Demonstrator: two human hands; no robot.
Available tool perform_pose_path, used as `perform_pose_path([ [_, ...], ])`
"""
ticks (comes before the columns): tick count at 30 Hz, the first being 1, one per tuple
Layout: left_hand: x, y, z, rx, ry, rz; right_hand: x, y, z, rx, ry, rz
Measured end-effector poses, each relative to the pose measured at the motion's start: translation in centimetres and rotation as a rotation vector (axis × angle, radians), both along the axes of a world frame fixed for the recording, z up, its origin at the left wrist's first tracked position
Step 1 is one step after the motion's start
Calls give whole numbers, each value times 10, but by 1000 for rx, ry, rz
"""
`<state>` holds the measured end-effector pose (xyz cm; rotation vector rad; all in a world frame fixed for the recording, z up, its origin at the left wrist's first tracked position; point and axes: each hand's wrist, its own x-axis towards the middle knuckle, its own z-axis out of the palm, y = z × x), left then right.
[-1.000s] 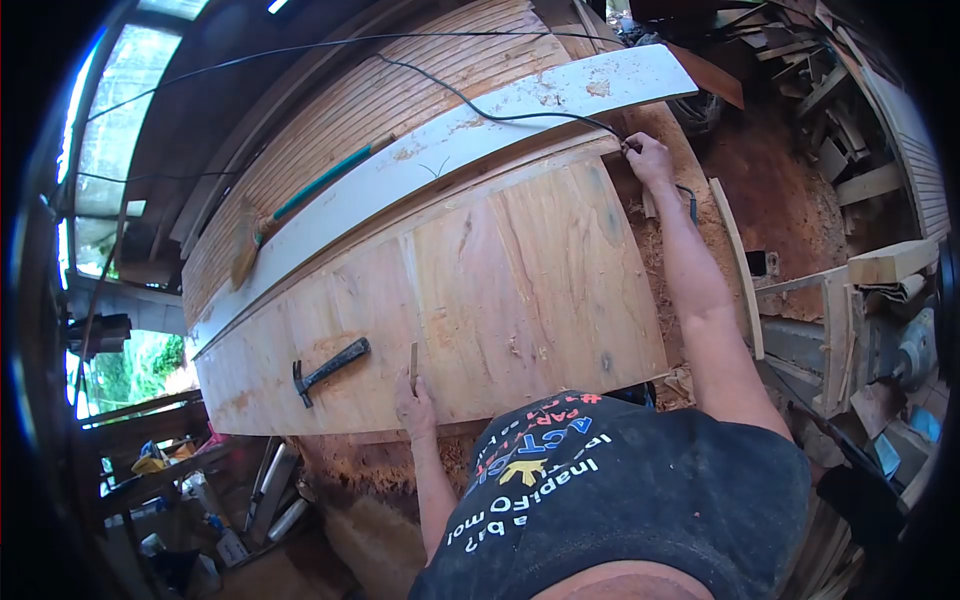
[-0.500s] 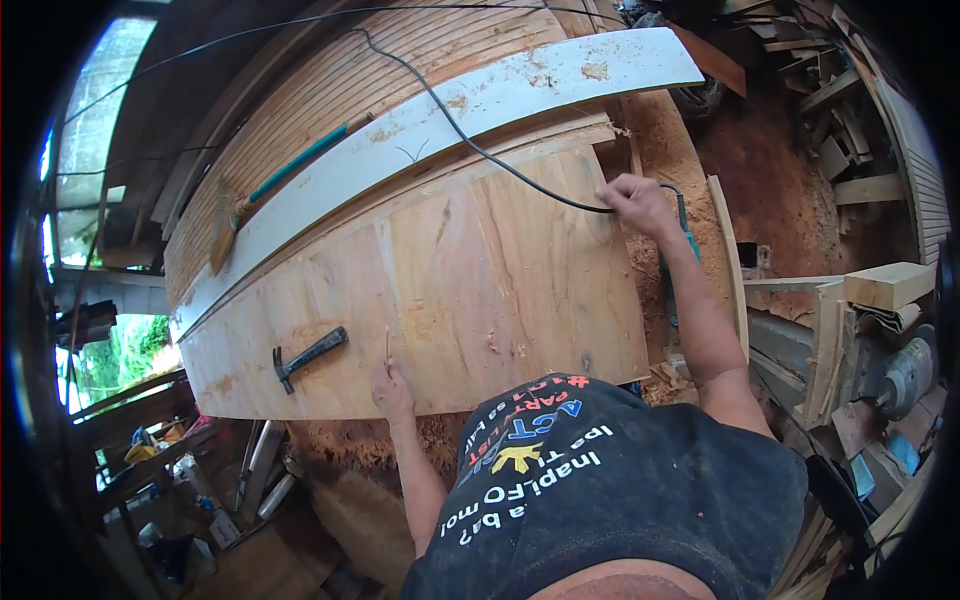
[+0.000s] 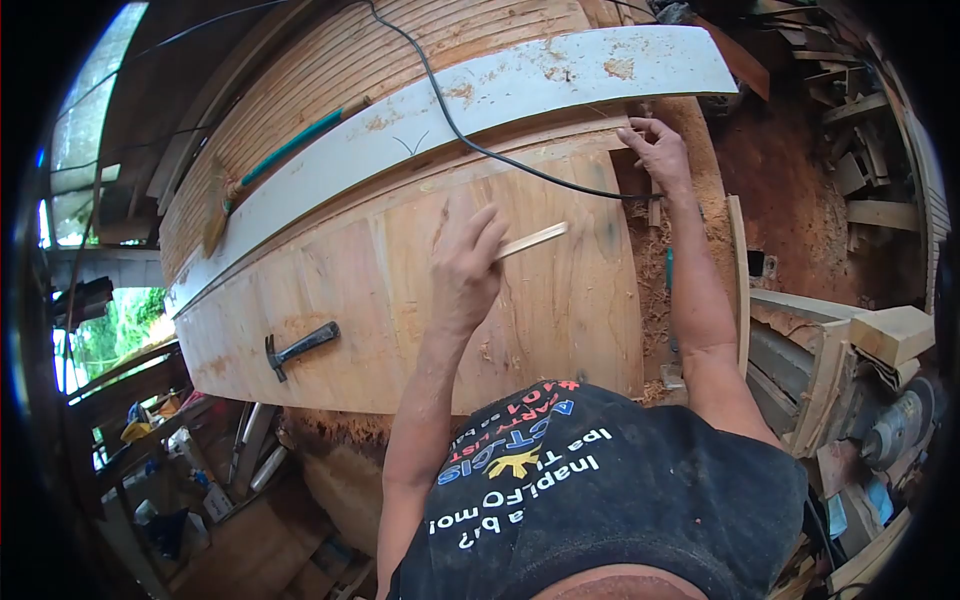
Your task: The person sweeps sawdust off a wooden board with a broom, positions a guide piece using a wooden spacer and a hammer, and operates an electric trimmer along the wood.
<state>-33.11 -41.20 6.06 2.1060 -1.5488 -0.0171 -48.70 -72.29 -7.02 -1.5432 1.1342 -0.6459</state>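
Observation:
My left hand (image 3: 468,270) is raised over the plywood board (image 3: 400,260), closed on a short, thin wooden stick (image 3: 532,241) that points right. My right hand (image 3: 660,155) is at the far right corner of the board, its fingers bent but apart, with nothing visible in them. A black cable (image 3: 520,165) crosses the board and passes under my right wrist. On the left part of the board lies a claw hammer (image 3: 303,346) with a dark handle. A teal tool (image 3: 669,268) is mostly hidden behind my right forearm.
A white plank (image 3: 470,95) lies along the board's far side. Beyond it, a brush with a teal handle (image 3: 290,152) rests on ribbed wood panels (image 3: 350,80). Sawdust (image 3: 655,300) covers the surface past the board's right end. Lumber (image 3: 895,335) is stacked at the right.
My right hand has let go of the cable and moved slightly farther away, its fingers opening. My left hand has risen from the near edge toward the middle, carrying the stick.

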Motion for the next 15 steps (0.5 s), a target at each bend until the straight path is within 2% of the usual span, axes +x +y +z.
perform_pose_path([
  [2, -4, -29, 7, 74, -99, -76, -7, -9, -8, 65, 34, 10],
  [5, -13, -61, -9, 218, 116, -65, -17, -20, 2, 117, -32, -195],
  [8, -15, -77, -28, 252, 53, -107, -41, -61, -35, -315, -4, -222],
  [11, -17, -83, -33, 261, 35, -128, -27, -77, -25, -232, -53, -371],
  [12, -19, -83, -34, 261, 35, -133, -23, -83, -16, 56, -278, -295],
  [15, -19, -84, -34, 279, 70, -155, 3, -92, -31, 325, -519, -400],
])
